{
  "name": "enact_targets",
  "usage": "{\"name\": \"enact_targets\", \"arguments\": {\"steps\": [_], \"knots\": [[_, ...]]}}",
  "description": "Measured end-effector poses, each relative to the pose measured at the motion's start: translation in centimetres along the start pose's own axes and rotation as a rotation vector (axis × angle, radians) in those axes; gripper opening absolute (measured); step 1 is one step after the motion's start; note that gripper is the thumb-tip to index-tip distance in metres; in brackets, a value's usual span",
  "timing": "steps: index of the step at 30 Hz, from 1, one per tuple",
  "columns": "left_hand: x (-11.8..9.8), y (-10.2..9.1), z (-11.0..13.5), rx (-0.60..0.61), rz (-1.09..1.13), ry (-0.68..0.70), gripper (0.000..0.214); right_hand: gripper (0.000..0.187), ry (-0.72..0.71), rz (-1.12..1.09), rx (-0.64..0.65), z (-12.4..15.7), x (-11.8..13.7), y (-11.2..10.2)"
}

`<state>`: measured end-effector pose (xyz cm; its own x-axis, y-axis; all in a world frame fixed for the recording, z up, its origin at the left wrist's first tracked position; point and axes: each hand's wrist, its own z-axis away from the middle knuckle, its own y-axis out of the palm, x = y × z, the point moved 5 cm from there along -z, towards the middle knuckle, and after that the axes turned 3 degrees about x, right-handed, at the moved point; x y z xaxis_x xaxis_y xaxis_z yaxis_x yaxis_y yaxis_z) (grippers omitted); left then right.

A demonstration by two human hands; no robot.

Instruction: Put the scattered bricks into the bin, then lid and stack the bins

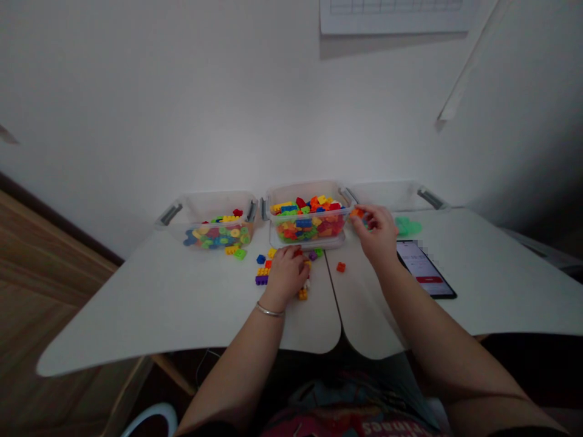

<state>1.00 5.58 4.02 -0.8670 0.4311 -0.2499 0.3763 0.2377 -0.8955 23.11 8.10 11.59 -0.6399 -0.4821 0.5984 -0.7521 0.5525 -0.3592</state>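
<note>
My left hand [288, 272] rests low over a loose group of toy bricks, its fingers curled round a red toy brick [298, 252] and partly hiding the others. Around it lie a purple brick [261, 280], a blue brick [260, 259] and a yellow-orange brick [303, 294]. Beside the right end of the middle bin, my right hand [377, 235] pinches an orange toy brick [357, 212] between thumb and fingers. Another orange brick [341, 267] lies by itself on the table between the two hands.
A clear middle bin [310, 238] is heaped with mixed bricks. The left bin [214, 203] holds fewer pieces; the right bin [387, 191] contains some green pieces [407, 226]. A phone [428, 270] lies near my right forearm. A seam splits the white tabletop [182, 309].
</note>
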Motion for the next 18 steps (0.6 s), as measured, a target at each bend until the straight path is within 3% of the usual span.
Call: {"name": "enact_targets", "arguments": {"steps": [4, 9, 18], "knots": [[0.1, -0.1, 0.1, -0.004, -0.011, 0.008, 0.02, 0.028, 0.018, -0.149, -0.063, -4.1, 0.4, 0.4], [0.2, 0.0, 0.1, 0.0, -0.015, 0.016, 0.021, 0.032, 0.034, -0.262, -0.063, -7.1, -0.1, 2.8], [0.2, 0.1, 0.1, 0.004, -0.007, 0.0, 0.021, 0.029, 0.104, 0.313, 0.261, -6.8, -0.5, 6.5]]}}
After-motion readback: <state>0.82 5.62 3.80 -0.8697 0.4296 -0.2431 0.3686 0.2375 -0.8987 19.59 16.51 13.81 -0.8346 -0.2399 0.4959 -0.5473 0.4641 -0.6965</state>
